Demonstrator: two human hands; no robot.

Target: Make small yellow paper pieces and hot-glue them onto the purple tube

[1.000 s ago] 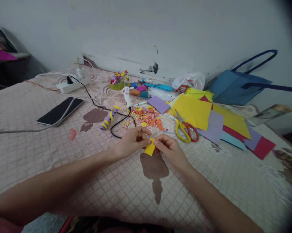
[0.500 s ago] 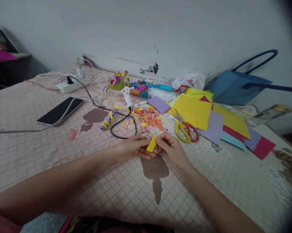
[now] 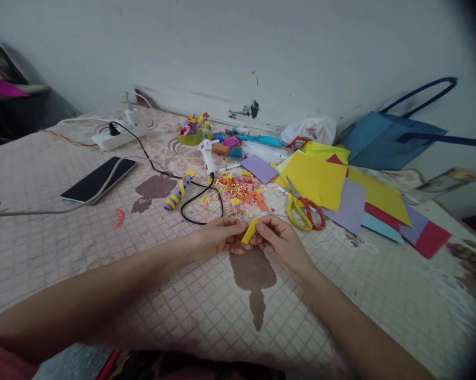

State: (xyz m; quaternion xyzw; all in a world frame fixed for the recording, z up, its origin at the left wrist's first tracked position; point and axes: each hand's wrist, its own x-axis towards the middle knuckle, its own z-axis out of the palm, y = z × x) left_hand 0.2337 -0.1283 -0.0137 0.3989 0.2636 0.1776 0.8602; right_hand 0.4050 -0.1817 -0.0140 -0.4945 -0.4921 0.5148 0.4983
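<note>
While hands [image 3: 216, 236] [image 3: 284, 241] hold strip [image 3: 249, 231] edges, scissors [image 3: 299, 198] lie apart.

Dark phone [image 3: 88, 180] under grey cable [image 3: 44, 213], white power strip [image 3: 120, 139], blue bag [image 3: 388, 141]

Table [image 3: 174, 311], patterned cover; white glue gun [image 3: 208, 158] as reference. Left of gun: flat dark device [image 3: 97, 183]; power strip [image 3: 121, 138], farther back. Nearside left: purple-and-yellow roll [image 3: 177, 196]. Nearside right: coloured scraps [image 3: 241, 190]. Well right: coloured sheets [image 3: 321, 182], scissors [image 3: 317, 212] overlapping them. Behind-left: green bowl [image 3: 189, 140].
</note>
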